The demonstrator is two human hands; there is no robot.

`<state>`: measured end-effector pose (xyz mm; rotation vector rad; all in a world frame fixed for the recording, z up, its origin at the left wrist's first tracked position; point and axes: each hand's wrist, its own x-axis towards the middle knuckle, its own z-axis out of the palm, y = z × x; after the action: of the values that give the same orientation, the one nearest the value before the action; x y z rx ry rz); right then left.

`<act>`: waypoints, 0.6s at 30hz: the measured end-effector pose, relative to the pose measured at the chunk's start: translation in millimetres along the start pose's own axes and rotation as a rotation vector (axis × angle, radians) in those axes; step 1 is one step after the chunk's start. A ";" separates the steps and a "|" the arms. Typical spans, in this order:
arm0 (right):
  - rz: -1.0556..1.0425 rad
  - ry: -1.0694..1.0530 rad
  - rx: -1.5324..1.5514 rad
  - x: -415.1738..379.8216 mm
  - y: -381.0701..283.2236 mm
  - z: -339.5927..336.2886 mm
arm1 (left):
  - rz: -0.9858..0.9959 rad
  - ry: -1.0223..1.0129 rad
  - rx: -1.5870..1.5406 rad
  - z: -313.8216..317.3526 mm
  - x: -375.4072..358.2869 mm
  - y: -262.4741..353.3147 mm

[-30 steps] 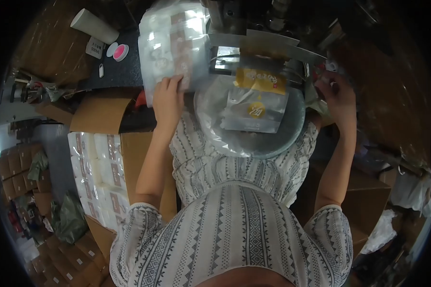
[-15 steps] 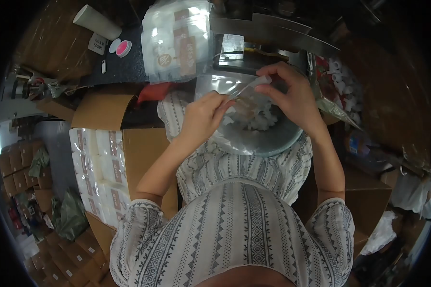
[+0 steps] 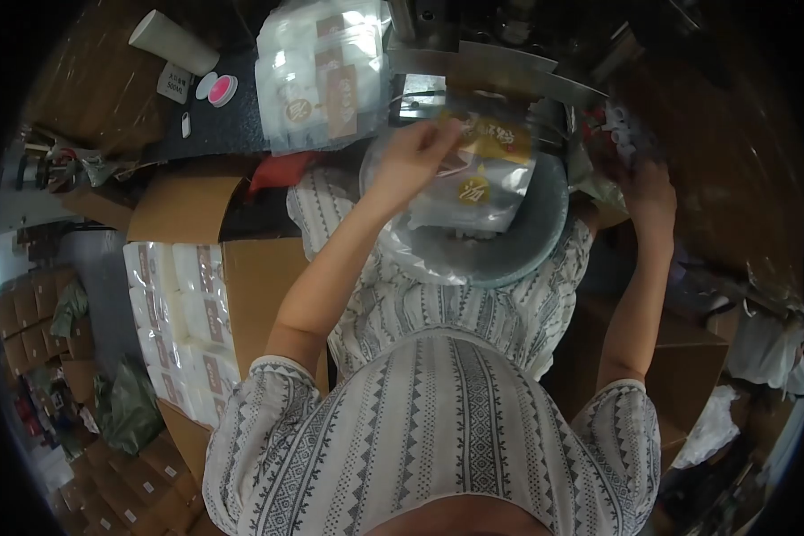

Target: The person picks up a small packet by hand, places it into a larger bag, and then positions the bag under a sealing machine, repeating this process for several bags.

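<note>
My left hand (image 3: 415,161) is closed on the edge of a clear plastic pouch (image 3: 500,192) with gold and white print, held over the round basin (image 3: 549,228) on my lap. Small white pieces lie in the basin, mostly hidden by the pouch. Off to the right, my right hand (image 3: 649,195) reaches to an open bag (image 3: 590,170) containing white plastic spout-like pieces (image 3: 618,121). Its fingers are dark and blurred, so whether they grip anything does not show.
A stack of printed pouches (image 3: 322,80) lies on the dark table with a white cup (image 3: 174,43) and a pink-filled jar (image 3: 221,90). Behind the basin stands a metal machine (image 3: 509,67). An open carton (image 3: 263,304) of packed pouches is at left, another carton (image 3: 661,366) at right.
My right hand has left the pouch and moved right to the bag of white pieces. The pouch now hangs with its printed face showing, held by my left hand alone.
</note>
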<state>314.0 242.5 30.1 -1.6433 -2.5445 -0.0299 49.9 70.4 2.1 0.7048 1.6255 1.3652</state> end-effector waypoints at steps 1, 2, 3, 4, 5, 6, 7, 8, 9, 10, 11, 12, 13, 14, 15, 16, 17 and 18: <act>0.001 0.012 0.003 4.5 2.0 1.5 | 0.136 0.081 0.296 -12.5 1.1 4.0; 0.006 -0.027 0.082 8.7 2.9 2.8 | 0.144 0.085 0.297 -30.6 4.0 4.3; 0.012 -0.077 0.159 8.9 3.3 4.5 | 0.439 0.314 0.661 -52.3 5.7 -1.8; 0.016 -0.080 0.162 9.4 3.3 3.7 | 0.739 0.540 1.023 -65.8 6.6 -10.0; 0.001 -0.157 0.193 12.1 2.7 -0.4 | 0.740 0.538 1.025 -69.7 3.0 -23.5; -0.015 -0.234 0.222 14.2 1.8 -5.0 | 0.688 0.530 1.290 -72.2 -5.1 -40.4; -0.016 -0.232 0.225 16.4 0.2 -9.6 | 0.627 0.517 1.554 -75.0 -10.3 -46.9; -0.038 -0.267 0.247 17.6 -1.9 -13.7 | 0.630 0.516 1.557 -81.5 -11.1 -49.1; -0.055 -0.303 0.269 16.1 -3.2 -15.1 | 0.630 0.493 1.462 -87.8 -12.4 -49.6; -0.044 -0.306 0.263 16.1 -2.5 -9.7 | 0.629 0.463 1.357 -91.1 -13.8 -51.0; -0.124 -0.294 0.421 19.2 1.5 -0.5 | 0.635 0.449 1.338 -92.9 -13.9 -52.4; -0.202 -0.279 0.573 20.3 7.6 5.0 | 0.598 0.483 1.317 -94.9 -13.6 -52.1; -0.186 -0.273 0.556 18.6 9.8 6.4 | 0.564 0.520 1.299 -94.5 -12.3 -50.1; -0.198 -0.259 0.604 18.2 7.1 7.8 | 0.574 0.512 1.286 -92.9 -11.3 -45.6; -0.216 -0.249 0.660 18.4 6.7 9.7 | 0.593 0.503 1.274 -92.0 -12.7 -39.1; -0.217 -0.248 0.661 17.0 7.2 10.1 | 0.608 0.499 1.267 -93.2 -16.7 -32.3; -0.112 -0.186 0.801 13.9 6.6 10.7 | 0.606 0.502 1.272 -93.6 -22.1 -26.3; -0.009 -0.125 0.938 11.3 4.5 10.4 | 0.555 0.476 1.142 -91.9 -27.8 -20.7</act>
<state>312.6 255.4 20.7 -1.2393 -2.0663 1.0986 -16.3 -1.2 -9.3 1.6683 2.7515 0.8592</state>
